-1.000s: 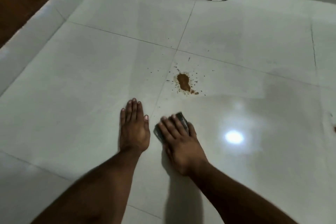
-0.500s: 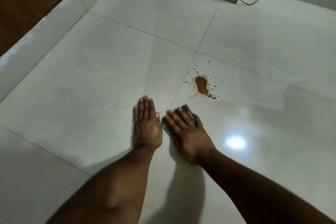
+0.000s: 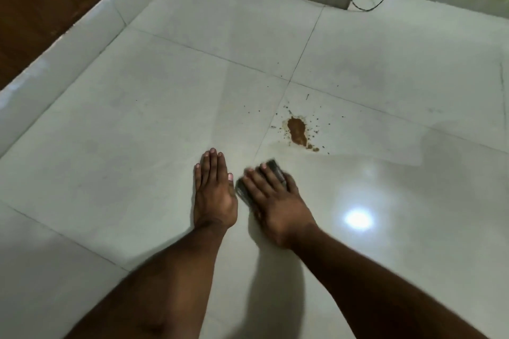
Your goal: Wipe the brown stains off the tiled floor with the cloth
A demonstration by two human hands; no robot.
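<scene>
head view: my right hand (image 3: 275,201) presses flat, fingers spread, on the dark grey cloth (image 3: 243,191); left hand (image 3: 213,195) flat on the pale tiled floor (image 3: 137,132). i'd push forward over the brown stain (image 3: 297,132) just ahead, pressing firmly.

Floor (image 3: 170,96): pale grey-white glossy tiles, thin dark grout lines. Stain (image 3: 297,132): brown blotch with speckles, ahead of right hand (image 3: 275,201). Cloth (image 3: 245,191) under it: dark grey.

No legible text (anywhere at all)
</scene>
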